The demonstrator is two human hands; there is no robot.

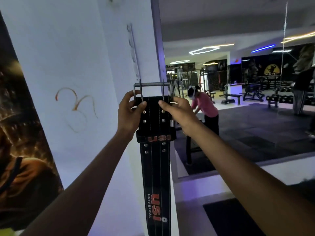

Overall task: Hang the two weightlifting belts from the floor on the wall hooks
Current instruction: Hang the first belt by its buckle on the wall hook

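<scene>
A black weightlifting belt (156, 167) with red USI lettering hangs straight down in front of the white wall. Its steel buckle (151, 87) with two prongs is at the top, raised level with the lower end of a metal hook rail (133, 53) fixed to the wall. My left hand (130, 113) grips the belt's left edge just below the buckle. My right hand (177, 111) grips the right edge at the same height. I cannot tell whether the buckle touches a hook. Only one belt is in view.
A dark poster (20, 142) covers the wall at the left. To the right a large mirror (238, 82) shows a person in a pink top bending over, benches and gym machines. A black floor mat (230, 217) lies at the lower right.
</scene>
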